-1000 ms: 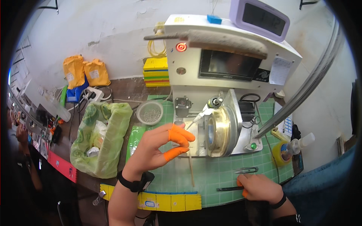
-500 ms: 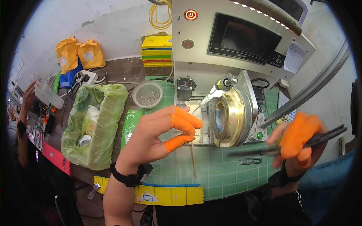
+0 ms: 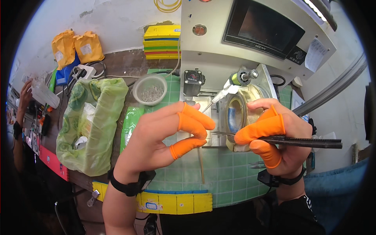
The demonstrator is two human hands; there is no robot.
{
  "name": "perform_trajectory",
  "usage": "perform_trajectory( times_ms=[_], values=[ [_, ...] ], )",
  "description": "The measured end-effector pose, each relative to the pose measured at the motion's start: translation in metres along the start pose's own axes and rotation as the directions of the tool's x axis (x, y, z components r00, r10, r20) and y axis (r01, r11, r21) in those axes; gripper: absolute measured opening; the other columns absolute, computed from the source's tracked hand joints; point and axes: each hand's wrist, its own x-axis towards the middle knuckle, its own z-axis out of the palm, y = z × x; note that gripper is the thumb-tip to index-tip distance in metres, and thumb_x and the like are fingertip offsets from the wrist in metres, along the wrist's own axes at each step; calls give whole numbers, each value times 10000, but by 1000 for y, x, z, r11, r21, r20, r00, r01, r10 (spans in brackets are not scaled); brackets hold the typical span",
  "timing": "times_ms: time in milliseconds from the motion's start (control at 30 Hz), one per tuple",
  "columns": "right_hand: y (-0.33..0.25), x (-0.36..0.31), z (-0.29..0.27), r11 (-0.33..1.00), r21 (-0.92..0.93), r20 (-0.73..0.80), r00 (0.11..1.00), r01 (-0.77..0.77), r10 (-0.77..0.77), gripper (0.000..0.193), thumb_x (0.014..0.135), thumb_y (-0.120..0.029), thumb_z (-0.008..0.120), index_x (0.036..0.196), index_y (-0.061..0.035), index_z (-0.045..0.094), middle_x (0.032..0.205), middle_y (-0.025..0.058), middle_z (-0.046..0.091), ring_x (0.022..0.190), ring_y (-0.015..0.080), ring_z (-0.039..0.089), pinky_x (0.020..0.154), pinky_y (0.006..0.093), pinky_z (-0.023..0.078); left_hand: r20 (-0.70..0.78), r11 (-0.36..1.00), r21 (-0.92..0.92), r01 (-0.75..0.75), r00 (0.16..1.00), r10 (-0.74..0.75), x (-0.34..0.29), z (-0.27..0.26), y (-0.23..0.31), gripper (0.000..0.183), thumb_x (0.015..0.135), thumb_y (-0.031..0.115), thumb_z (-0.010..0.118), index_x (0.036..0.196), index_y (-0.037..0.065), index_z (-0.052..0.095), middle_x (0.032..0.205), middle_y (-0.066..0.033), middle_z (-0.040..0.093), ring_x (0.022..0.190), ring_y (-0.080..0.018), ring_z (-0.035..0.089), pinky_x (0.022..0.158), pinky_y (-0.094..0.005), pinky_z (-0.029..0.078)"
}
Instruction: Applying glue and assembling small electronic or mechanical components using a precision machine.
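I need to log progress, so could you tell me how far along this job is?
Done: the right hand already grips black tweezers. In hand: their tip points toward the left hand, whose capped fingertips pinch together; any piece between them is too small to see. Left: nothing has reached the brass ring.

Bright orange rubber finger cots [image 3: 196, 119] are worn on the fingers of the left hand [image 3: 156, 145], and the same orange cots [image 3: 262, 127] on the right hand [image 3: 280, 141], in which thin black metal tweezers [image 3: 301, 141] are held. Black wristbands [image 3: 125, 184] are seen on both wrists. The table is covered by a green cutting mat with a pale grid pattern [image 3: 231, 176], edged by a yellow strip [image 3: 172, 201]. A translucent light-green plastic bag [image 3: 94, 125] carries darker green round prints. The pale grey machine housing [image 3: 211, 47] bears a black screen [image 3: 266, 29] and a brass-coloured ring [image 3: 235, 117]. Two yellow-orange pouches [image 3: 78, 49] lie by the white wall [image 3: 98, 19].
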Motion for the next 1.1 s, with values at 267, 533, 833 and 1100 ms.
perform_trajectory(
  times_ms=[267,533,833,1100],
  values=[
    [7,-5,13,987,-156,0,1000,25,-25,473,829,-509,829,852,-37,821,704,19,695,663,197,627,870,390,567,10,1000,6,-18,1000,18,0,-1,-3,152,799,-9,817,895,69,728,1050,-108,787,947,-260,729,1068,-532,540],
    [12,-10,12,987,-150,-25,998,61,-66,493,804,-547,803,830,-56,829,631,-9,615,642,192,601,857,411,571,11,1000,13,-28,1000,27,1,-1,-3,147,809,12,823,905,65,725,1047,-114,788,957,-263,733,1059,-532,543],
    [11,-8,13,999,-27,-62,998,24,-26,524,847,-567,771,812,-47,832,623,4,626,579,162,578,945,438,532,-1,1000,0,-13,1000,13,1,-2,-2,152,804,-5,813,904,70,727,1043,-113,788,960,-265,731,1066,-542,537],
    [6,-6,10,998,62,-30,999,-34,36,587,876,-623,711,762,-59,827,612,11,602,577,176,583,975,450,522,20,1000,6,8,1000,-8,3,-2,2,159,796,-12,814,897,71,724,1054,-109,788,984,-262,731,1083,-546,530]
  ],
)
